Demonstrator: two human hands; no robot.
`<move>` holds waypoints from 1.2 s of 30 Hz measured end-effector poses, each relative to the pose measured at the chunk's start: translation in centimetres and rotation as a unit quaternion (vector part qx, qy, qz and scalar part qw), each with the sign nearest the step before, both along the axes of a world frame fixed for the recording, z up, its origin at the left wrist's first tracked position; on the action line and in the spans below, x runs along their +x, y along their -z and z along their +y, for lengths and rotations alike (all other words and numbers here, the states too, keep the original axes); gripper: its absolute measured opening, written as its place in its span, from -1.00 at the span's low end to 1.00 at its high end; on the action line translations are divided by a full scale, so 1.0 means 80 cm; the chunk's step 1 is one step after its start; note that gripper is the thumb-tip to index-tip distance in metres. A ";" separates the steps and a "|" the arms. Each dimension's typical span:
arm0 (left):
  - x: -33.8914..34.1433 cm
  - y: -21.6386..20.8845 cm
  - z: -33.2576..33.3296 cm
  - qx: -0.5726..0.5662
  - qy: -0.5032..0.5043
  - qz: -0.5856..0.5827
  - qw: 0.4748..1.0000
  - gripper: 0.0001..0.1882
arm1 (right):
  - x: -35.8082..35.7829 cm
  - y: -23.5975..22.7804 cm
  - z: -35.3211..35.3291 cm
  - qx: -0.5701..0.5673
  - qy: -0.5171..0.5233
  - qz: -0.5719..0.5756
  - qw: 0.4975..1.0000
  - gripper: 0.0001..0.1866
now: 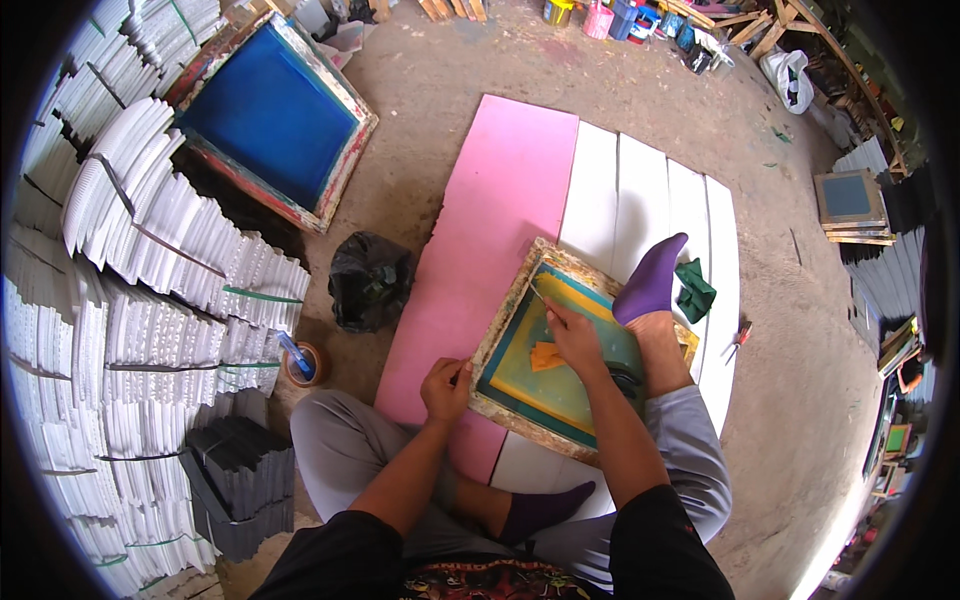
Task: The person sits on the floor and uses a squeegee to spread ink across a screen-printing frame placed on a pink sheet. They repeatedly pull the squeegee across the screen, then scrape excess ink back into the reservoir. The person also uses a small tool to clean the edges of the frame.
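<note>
I sit on the floor with a wooden screen-printing frame (500, 335) in front of me, its mesh teal with a yellowish inner rectangle. My left hand (445, 388) grips the frame's near left edge. My right hand (572, 335) rests on the mesh and holds a thin stick-like tool (540, 296) pointing toward the far corner. An orange patch (546, 355) lies on the mesh beside that hand. My right foot in a purple sock (652, 280) presses on the frame's right side.
The frame lies on a pink sheet (490, 210) and white boards (640, 200). A black bag (370, 280), a small pot with a blue tool (303, 362), a big blue screen (270, 115), white stacks (130, 300), a green cloth (694, 290).
</note>
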State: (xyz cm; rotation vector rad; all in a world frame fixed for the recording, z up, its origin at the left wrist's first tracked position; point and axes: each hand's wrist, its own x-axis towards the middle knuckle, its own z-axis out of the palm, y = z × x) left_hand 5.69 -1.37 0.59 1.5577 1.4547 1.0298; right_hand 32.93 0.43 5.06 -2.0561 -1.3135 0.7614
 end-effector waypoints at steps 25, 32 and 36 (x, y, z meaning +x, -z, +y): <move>0.005 0.005 -0.001 0.026 -0.005 -0.001 1.000 -0.84 | -0.007 -0.020 0.026 -0.026 -0.019 -0.029 0.999 -0.61; 0.005 -0.001 0.000 0.009 -0.002 -0.002 1.000 -0.85 | 0.004 0.026 0.009 0.083 -0.037 -0.081 0.993 -0.58; 0.000 0.008 0.001 0.024 -0.005 0.006 1.000 -0.84 | 0.000 -0.016 0.019 -0.115 0.111 0.366 0.917 -0.60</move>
